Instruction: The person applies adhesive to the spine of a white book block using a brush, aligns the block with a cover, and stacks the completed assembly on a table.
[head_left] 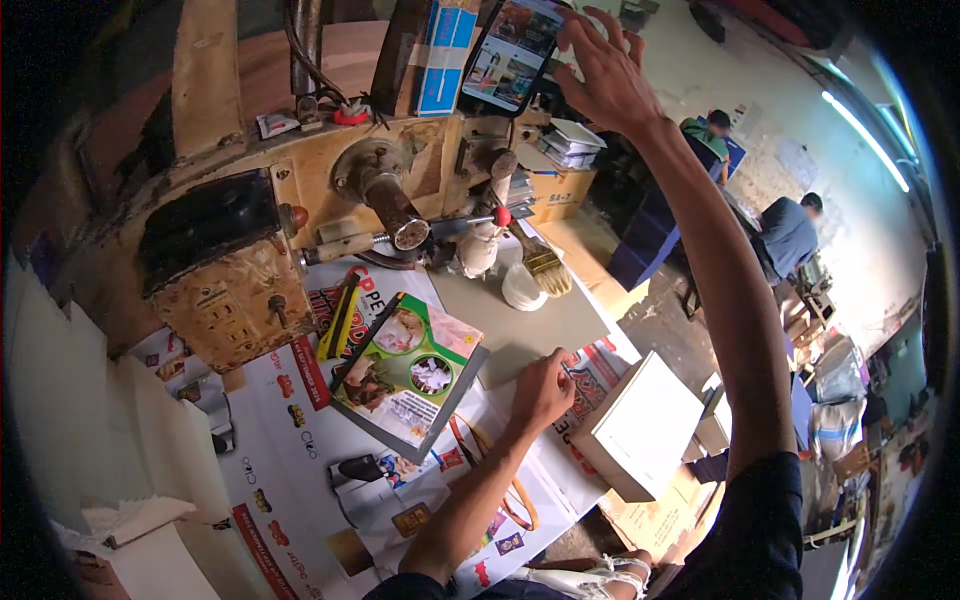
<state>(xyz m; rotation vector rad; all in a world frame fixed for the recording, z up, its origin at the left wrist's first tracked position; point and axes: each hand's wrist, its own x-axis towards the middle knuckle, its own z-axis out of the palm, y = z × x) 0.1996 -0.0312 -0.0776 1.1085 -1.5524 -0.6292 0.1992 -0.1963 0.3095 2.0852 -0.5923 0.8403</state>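
Observation:
My right hand [612, 78] is raised beside a phone [508, 58] that stands upright with its screen lit. Its fingers are apart and hold nothing; the fingertips reach the phone's right edge, though contact is unclear. My left hand [545, 392] lies on the printed sheet covering the table, fingers curled, and whatever may be inside them is hidden. Left of it is a green-edged booklet [415, 370] on a grey board [455, 405]. A yellow-and-black box cutter [342, 320] lies against the booklet's far left side. To the right stands a thick white block of paper [645, 425].
A worn wooden-and-metal machine [235, 290] fills the far left. Near it are a flat brush [547, 270], a white tub [523, 288] and a blue box [447, 60]. White paper stacks [130, 400] rise at left. Two people [790, 235] work in the background.

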